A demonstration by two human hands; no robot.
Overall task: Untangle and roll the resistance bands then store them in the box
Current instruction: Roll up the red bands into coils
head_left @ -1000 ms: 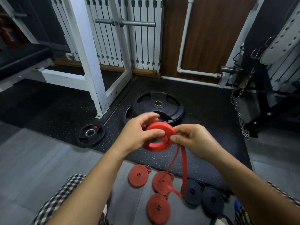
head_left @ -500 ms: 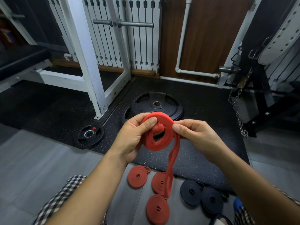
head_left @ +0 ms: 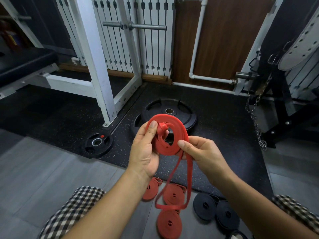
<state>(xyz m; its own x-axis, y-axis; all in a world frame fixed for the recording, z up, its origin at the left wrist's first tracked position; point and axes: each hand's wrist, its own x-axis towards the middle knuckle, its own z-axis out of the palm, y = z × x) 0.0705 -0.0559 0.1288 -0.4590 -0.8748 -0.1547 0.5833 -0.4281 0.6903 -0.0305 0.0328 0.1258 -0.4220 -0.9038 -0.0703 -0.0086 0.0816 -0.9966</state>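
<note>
The left hand (head_left: 145, 152) pinches the loosened red flat rubber band coil (head_left: 170, 135) while the right hand (head_left: 202, 152) pinches its rim; winding tighter would probably keep the dangling tail (head_left: 172, 202) neat.

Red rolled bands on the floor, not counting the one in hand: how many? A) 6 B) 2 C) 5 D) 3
D. Three finished red rolls lie on the grey floor: left roll, middle roll, near roll. The fourth red band is part coiled, held by the left hand and right hand.
</note>
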